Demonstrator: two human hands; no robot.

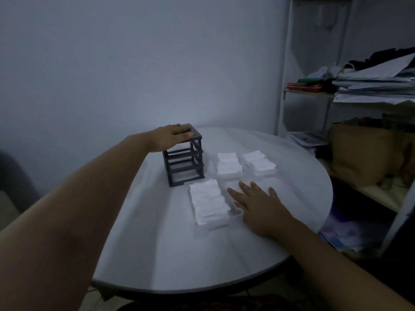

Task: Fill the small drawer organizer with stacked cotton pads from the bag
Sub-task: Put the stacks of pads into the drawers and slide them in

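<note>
A dark grey drawer frame (185,163) stands on the round white table (170,254) with its slots empty. My left hand (171,135) rests flat on the frame's top. Three clear drawers full of white cotton pads lie on the table: the near drawer (208,204) in front of the frame, a middle drawer (228,166) and a right drawer (259,163) behind it. My right hand (258,205) lies with fingers spread against the near drawer's right side, touching its near corner. No bag is visible.
A white shelf unit (289,86) stands to the right, stacked with papers (377,84) and a brown bag (368,151). More clutter sits low beside the table's right edge. A plain wall lies behind the table.
</note>
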